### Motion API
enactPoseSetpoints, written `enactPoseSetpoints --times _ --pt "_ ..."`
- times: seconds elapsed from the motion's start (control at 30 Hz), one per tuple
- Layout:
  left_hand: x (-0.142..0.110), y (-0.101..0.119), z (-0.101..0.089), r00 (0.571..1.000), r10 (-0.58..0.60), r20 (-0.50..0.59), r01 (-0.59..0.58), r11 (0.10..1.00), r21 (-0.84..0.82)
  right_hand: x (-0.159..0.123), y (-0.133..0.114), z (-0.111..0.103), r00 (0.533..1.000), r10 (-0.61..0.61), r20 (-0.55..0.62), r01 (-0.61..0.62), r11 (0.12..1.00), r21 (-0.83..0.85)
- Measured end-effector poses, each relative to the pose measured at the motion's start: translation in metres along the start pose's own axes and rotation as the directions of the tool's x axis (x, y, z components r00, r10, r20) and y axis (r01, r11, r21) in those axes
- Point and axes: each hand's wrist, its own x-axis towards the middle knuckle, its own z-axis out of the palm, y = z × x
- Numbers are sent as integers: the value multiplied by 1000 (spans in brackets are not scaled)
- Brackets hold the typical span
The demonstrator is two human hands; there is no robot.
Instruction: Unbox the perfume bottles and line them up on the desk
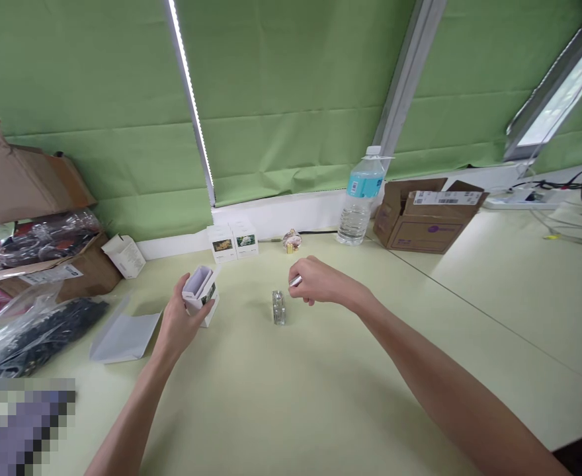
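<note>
My left hand (178, 324) is shut around an open white carton (199, 291) with a small picture on its side, its open end facing up. My right hand (318, 281) pinches a small silver cylinder (295, 281), probably a cap, between its fingertips. Just below and left of that hand, a small clear glass bottle (278, 308) stands upright on the pale green table (291, 403). The bottle is not touching either hand. Behind them are two white cartons (233, 241) and a small ornate bottle (291, 241).
A flat white sheet (122, 337) and a black-filled plastic bag (38, 334) lie at left, near a white box (124, 256) and torn cardboard (18, 178). A water bottle (362, 198), cardboard box (426, 218) and power strip (524, 200) stand along the back.
</note>
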Motion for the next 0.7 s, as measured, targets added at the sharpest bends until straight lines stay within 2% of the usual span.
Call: enactPoseSetpoints --times 0.13,0.3,0.37,0.43,0.47,0.5,0.53,0.57,0.63,0.7 --pt "-3 5 -1 995 23 -100 -21 1000 17 4 7 8 998 25 66 -21 998 -60" --pt "-11 24 -6 941 195 -276 -175 980 96 7 11 22 990 32 140 -18 994 -104" --pt "-15 30 -5 886 303 -351 -261 952 161 5 13 29 985 44 169 -22 991 -131" --pt "-22 34 2 782 468 -413 -399 884 244 2 16 38 982 47 182 -18 987 -161" --pt "-27 38 8 732 547 -406 -474 837 274 0 16 43 984 44 175 -10 982 -187" --pt "-33 42 16 701 605 -378 -536 796 280 0 17 47 987 35 160 1 976 -220" --pt "-39 47 26 705 638 -309 -583 770 259 -1 17 52 990 20 136 16 966 -257" --pt "-46 53 37 750 629 -204 -594 776 210 -1 17 56 994 0 107 32 956 -292" --pt "-57 66 59 869 496 11 -493 861 128 -1 15 61 997 -43 61 61 941 -332" --pt "-62 76 77 921 361 150 -375 923 81 0 13 63 997 -66 48 78 942 -326"
